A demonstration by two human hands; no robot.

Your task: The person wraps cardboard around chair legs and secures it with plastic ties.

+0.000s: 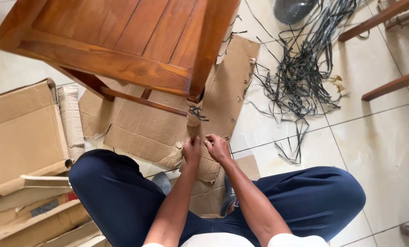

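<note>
Head view looks straight down on a person seated on a tiled floor (378, 151), knees spread in dark blue trousers (117, 192). Both hands meet at the lower end of a wooden chair leg (194, 124), which hangs just above a flattened sheet of cardboard (145, 132).

The left hand (192, 150) is wrapped round the bottom of the leg, its grip closed on the wood from below. The right hand (218, 147) sits just beside it, touching the same spot, fingers curled; whether they pinch something thin cannot be told. A few dark strands (197, 111) dangle at the leg a little above the hands.

The chair (117, 41) of warm brown wood is tilted over the person's lap area, its slatted seat filling the upper left of the picture, with a rung (142, 101) running between the legs.

Beyond the cardboard, to the right, a loose tangle of dark flat strips (300, 68) lies on the tiles, well apart from the hands. To the left stand an open cardboard box (21, 132) and a roll of corrugated card (70, 120). Parts of other wooden furniture (392, 87) show at the upper right edge, and a grey round object (293, 9) sits at the top by the strips.
</note>
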